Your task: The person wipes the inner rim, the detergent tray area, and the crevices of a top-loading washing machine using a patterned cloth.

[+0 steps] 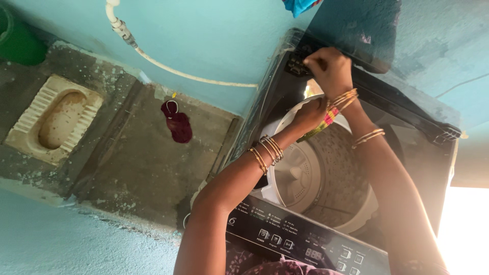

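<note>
- Now the right hand [330, 69] is closing its fingers on the far rim of the washing machine [407, 153].
- Left hand [308, 114] is curling on the white tub ring [285, 125] (fingers partly hidden); a steady grip seems best.

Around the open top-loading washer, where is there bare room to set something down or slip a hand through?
Bare concrete floor lies between the squat pan and the washer, apart from a dark red cloth. The drum looks bare. It is crowded at the drum's far rim, where left hand and right hand work.
</note>
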